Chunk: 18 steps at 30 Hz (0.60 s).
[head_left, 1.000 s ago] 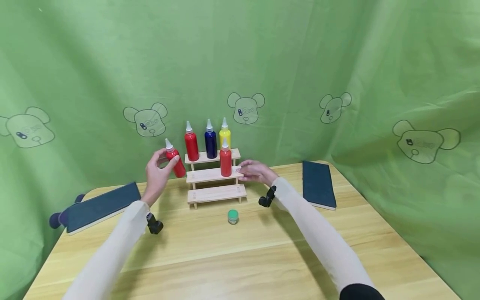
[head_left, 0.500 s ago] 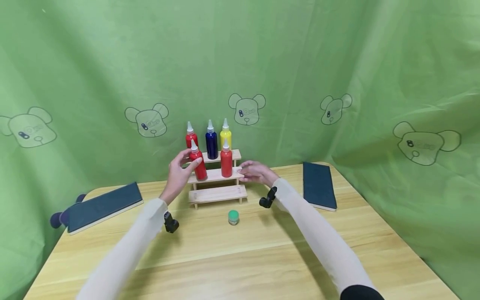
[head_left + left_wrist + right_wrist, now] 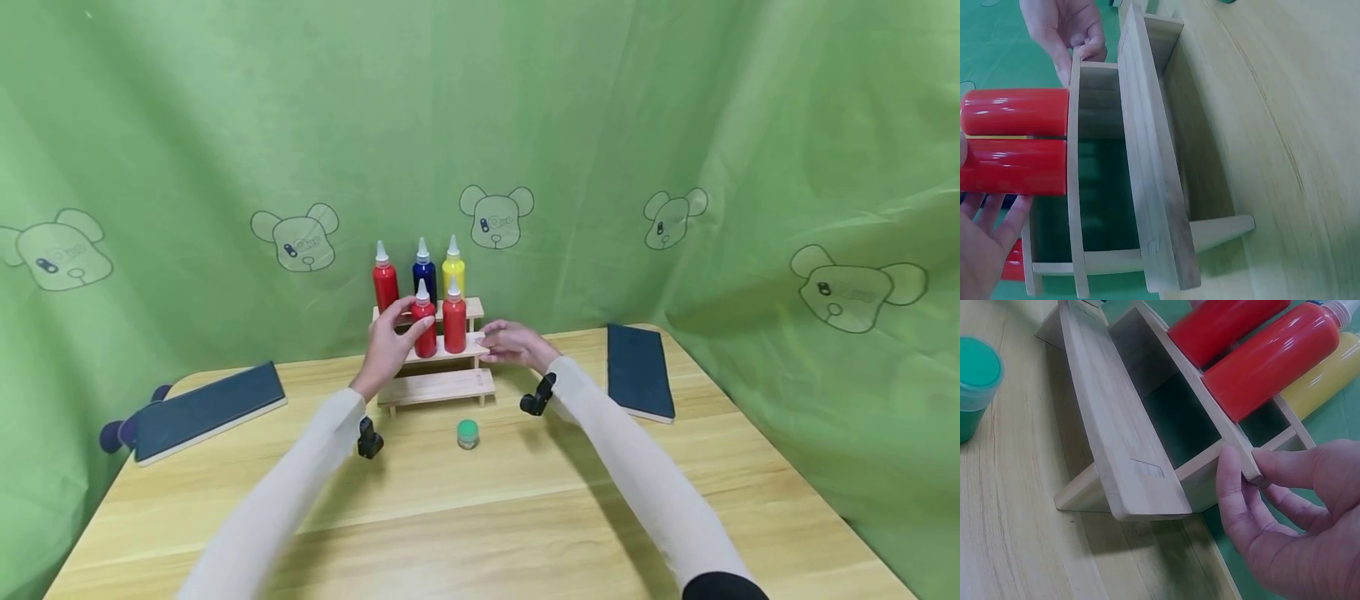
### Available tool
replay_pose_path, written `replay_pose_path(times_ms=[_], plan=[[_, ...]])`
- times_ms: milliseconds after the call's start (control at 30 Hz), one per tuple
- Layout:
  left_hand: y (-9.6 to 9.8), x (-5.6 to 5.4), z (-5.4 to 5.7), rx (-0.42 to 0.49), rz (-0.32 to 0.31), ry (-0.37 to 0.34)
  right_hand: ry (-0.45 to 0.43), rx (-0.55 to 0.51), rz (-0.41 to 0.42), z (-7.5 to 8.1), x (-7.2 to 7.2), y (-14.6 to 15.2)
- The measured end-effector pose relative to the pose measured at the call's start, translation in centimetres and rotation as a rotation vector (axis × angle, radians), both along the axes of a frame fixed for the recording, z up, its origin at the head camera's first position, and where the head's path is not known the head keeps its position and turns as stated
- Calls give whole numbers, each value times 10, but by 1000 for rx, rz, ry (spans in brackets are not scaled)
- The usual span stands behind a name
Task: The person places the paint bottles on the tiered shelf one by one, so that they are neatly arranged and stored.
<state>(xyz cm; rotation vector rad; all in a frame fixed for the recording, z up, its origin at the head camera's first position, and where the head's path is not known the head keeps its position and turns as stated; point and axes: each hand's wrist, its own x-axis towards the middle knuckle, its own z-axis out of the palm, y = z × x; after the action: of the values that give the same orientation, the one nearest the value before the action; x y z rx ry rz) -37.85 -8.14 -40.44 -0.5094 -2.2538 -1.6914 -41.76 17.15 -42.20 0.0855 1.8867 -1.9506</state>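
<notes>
A three-step wooden rack [image 3: 442, 386] stands at the table's far side. On its middle step my left hand [image 3: 386, 350] grips a red squeeze bottle [image 3: 425, 333] with a white nozzle, thumb in front. In the left wrist view the base of this held bottle [image 3: 1019, 167] is right at the step's surface. Close to its right stands an orange-red bottle [image 3: 454, 325]. My right hand [image 3: 513, 343] pinches the right end of the middle step, as the right wrist view shows. Behind, a red bottle [image 3: 386, 285], a dark blue bottle [image 3: 424, 273] and a partly hidden yellow bottle [image 3: 453, 268] line the top step.
A small green-lidded jar [image 3: 467, 432] stands in front of the rack. Dark-covered books lie at the left [image 3: 210, 410] and right [image 3: 640, 371] of the wooden table [image 3: 480, 533]. Green curtain [image 3: 570, 150] hangs behind and at the sides.
My left hand has carried the red bottle rightward from beside the rack to the middle step, close to the orange-red bottle. My right hand has stayed at the rack's end.
</notes>
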Motion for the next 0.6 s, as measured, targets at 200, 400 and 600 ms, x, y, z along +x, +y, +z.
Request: replay_pose_path(times_ms=[200,400,600], plan=[[3,-2,3,-2,0,-7,10,16,3,1,-2,-1],[-1,-1,5,-5,8,-53,80,144,17,-2,-2,-3],[-7,12,4,-26,52,-6,244,372,-13,3,7,7]])
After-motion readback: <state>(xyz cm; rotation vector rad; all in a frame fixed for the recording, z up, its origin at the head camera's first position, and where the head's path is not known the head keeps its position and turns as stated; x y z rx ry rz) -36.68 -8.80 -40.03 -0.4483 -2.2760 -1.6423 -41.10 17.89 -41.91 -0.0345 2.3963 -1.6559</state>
